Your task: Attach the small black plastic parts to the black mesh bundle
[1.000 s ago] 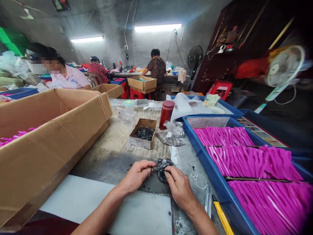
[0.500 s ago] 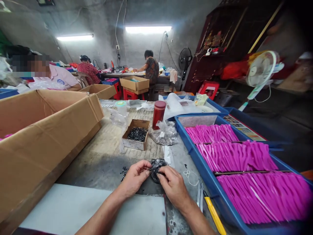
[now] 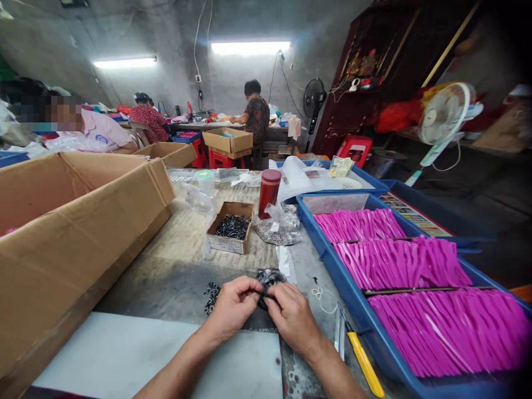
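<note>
My left hand (image 3: 238, 303) and my right hand (image 3: 291, 310) almost meet at the middle of the worktable. Both have thumb and forefinger pinched, on something small and dark that I cannot make out. Right behind the fingertips lies a round black bundle (image 3: 271, 275) with a shiny, plastic-like surface, partly hidden by the hands. A loose pile of small black pieces (image 3: 211, 296) is just left of my left hand. Farther back, a small cardboard box (image 3: 228, 244) holds many small black and metallic pieces.
A large cardboard box (image 3: 83, 221) fills the left side. On the right, a blue tray (image 3: 328, 257) holds rows of magenta strips (image 3: 399, 266). A yellow-handled tool (image 3: 364, 363), a red canister (image 3: 270, 194) and a plastic bag of small metal parts (image 3: 279, 228) lie around. Co-workers sit beyond.
My left hand has moved slightly right, bringing its fingertips closer to my right hand's. Both hands now cover more of the black bundle's front, and more of the loose black pile shows.
</note>
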{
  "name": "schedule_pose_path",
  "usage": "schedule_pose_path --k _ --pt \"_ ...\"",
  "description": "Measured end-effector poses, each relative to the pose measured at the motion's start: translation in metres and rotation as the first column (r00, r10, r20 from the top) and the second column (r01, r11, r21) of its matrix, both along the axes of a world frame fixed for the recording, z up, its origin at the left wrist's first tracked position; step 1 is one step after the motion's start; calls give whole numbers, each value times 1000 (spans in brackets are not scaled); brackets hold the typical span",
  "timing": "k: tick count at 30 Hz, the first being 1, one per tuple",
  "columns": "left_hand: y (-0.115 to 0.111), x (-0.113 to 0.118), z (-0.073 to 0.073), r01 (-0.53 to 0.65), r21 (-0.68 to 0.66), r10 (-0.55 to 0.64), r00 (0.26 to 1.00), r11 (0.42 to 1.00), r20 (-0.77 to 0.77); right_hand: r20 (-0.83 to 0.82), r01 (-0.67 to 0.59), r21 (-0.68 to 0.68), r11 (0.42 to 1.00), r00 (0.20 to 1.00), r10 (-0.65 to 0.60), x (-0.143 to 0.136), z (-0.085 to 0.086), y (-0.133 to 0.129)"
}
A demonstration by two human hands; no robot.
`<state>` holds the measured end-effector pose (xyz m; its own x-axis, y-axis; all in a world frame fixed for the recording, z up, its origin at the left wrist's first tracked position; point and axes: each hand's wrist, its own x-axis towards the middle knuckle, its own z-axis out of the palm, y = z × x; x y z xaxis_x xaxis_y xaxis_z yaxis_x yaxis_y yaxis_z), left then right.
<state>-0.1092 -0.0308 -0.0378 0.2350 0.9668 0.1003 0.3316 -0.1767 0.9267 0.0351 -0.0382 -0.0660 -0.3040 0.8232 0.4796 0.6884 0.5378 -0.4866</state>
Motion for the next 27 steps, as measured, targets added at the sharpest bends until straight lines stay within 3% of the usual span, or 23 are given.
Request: schedule_pose_path --k 9,14,20,27 --pt "-2 6 -4 2 104 12 991 995 -136 75 -6 20 1000 997 5 -3 -2 -2" --pt "-4 6 -7 -34 67 42 991 997 -123 22 -1 21 1000 1000 0 -2 -4 -3" --pt "-1 6 -15 -60 -138 79 988 989 134 -59 -21 -44 999 998 19 0 2 -2" --pt "0 5 -11 11 -329 135 898 944 418 -176 -87 -208 974 983 51 1 8 -3"
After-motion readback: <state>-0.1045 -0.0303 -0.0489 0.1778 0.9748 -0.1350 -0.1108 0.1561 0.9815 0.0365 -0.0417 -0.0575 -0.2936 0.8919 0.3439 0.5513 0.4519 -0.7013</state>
